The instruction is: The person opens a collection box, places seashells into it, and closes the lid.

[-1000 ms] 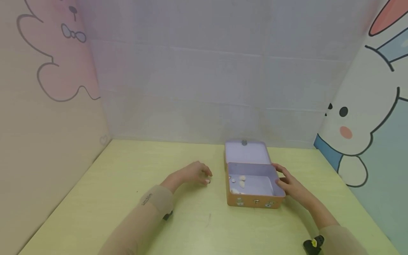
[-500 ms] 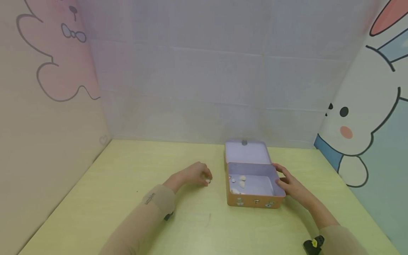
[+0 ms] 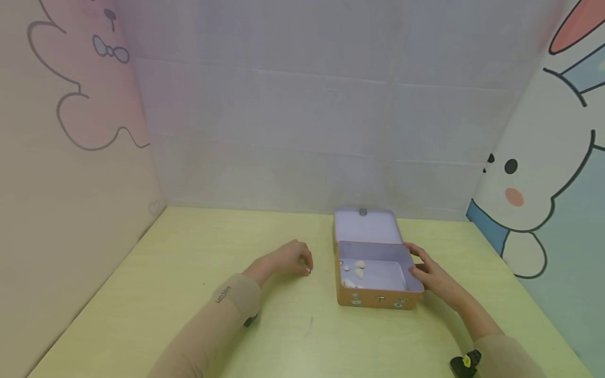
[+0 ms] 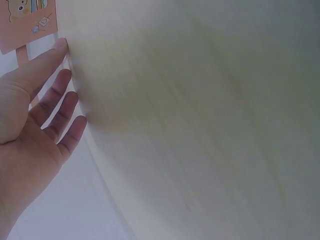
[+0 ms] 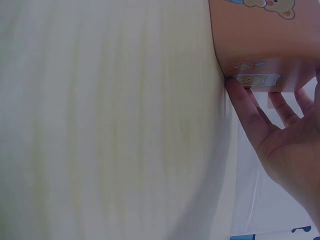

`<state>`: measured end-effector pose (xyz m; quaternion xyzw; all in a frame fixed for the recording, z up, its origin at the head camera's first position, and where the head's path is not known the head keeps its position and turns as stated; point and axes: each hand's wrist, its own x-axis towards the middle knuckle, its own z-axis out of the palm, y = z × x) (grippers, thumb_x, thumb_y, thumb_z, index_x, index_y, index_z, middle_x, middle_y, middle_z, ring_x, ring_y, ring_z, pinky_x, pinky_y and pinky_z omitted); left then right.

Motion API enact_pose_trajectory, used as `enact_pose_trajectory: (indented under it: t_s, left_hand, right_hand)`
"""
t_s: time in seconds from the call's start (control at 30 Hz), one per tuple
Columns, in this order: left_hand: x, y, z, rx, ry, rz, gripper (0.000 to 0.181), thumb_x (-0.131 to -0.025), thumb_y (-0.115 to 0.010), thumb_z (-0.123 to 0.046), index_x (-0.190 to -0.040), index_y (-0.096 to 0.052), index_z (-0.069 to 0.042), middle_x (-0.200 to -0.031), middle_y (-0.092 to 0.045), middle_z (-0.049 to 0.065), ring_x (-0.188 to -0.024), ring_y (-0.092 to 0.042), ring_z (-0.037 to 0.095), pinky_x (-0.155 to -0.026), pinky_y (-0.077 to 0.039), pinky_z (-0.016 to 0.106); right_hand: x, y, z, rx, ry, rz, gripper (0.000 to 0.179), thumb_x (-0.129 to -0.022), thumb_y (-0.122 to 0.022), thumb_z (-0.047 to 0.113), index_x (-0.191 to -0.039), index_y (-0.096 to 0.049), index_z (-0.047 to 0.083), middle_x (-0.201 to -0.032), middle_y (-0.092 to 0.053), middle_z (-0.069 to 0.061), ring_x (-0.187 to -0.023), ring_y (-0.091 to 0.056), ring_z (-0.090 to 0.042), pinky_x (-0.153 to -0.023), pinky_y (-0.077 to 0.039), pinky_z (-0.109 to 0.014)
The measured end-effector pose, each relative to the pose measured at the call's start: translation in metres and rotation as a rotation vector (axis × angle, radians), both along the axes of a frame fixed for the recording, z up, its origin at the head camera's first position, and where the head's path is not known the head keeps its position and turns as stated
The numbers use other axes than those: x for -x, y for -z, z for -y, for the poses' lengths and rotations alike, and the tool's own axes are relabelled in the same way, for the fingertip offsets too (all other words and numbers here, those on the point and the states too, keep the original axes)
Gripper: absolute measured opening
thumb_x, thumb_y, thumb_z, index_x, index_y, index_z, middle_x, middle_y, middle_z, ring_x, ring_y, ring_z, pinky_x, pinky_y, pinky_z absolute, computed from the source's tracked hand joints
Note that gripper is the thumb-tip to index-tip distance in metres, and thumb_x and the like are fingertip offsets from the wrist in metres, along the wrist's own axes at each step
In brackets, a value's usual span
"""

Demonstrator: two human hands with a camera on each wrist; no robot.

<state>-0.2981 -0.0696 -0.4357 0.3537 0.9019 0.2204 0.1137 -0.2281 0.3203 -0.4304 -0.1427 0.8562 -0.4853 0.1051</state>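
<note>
My left hand [image 3: 290,257] is low over the table, left of the box, pinching a small white piece [image 3: 309,270] at its fingertips. That piece is mostly covered by the fingers and too small to name. In the left wrist view the fingertips [image 4: 77,120] are right at the table surface. An orange tin box [image 3: 389,298], shaped like a small suitcase with a lilac inside, stands with its lid [image 3: 366,226] tipped back. My right hand [image 3: 437,281] holds its right wall, thumb at the rim. Several small white pieces [image 3: 360,273] lie in its left half.
The pale yellow table [image 3: 236,346] meets a white sheet [image 3: 283,115] at the back. Side panels printed with cartoon animals [image 3: 515,173] close off left and right. Metal latches [image 3: 380,298] sit on the box's front wall.
My left fingertips have closed in over the small white piece, which shows less now than before. The right hand and the box have kept their place.
</note>
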Motion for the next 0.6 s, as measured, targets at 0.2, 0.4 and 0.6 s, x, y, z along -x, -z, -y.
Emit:
enact_pose_trajectory:
  t_s: [0.2, 0.4, 0.6]
  left_hand:
    - [-0.0023, -0.0024, 0.0004, -0.013, -0.016, 0.014, 0.009, -0.078, -0.076, -0.014, -0.077, -0.067, -0.017, -0.085, -0.060, -0.007, -0.087, -0.052, 0.010, -0.084, -0.045, 0.030]
    - [-0.0038, -0.0051, 0.0003, 0.004, -0.020, -0.001, 0.013, -0.078, -0.076, -0.014, -0.073, -0.065, -0.018, -0.080, -0.059, -0.010, -0.083, -0.051, 0.009, -0.083, -0.045, 0.029]
    - [-0.0045, -0.0074, -0.0008, -0.003, -0.029, -0.003, 0.014, -0.079, -0.075, -0.013, -0.073, -0.063, -0.017, -0.077, -0.060, -0.010, -0.083, -0.054, 0.008, -0.085, -0.046, 0.030]
  right_hand:
    - [0.0000, -0.0002, 0.0002, 0.000, 0.000, -0.001, 0.060, -0.100, -0.044, 0.023, -0.150, -0.012, 0.017, -0.151, -0.009, -0.025, -0.122, -0.037, -0.053, -0.081, -0.052, -0.050]
    - [-0.0008, -0.0002, 0.0012, -0.008, 0.012, 0.002, 0.060, -0.100, -0.044, 0.022, -0.150, -0.012, 0.019, -0.151, -0.009, -0.024, -0.123, -0.036, -0.054, -0.081, -0.052, -0.051]
    - [-0.0005, -0.0008, 0.0008, -0.022, 0.016, 0.001, 0.061, -0.100, -0.045, 0.024, -0.151, -0.011, 0.020, -0.152, -0.009, -0.024, -0.123, -0.037, -0.053, -0.081, -0.052, -0.052]
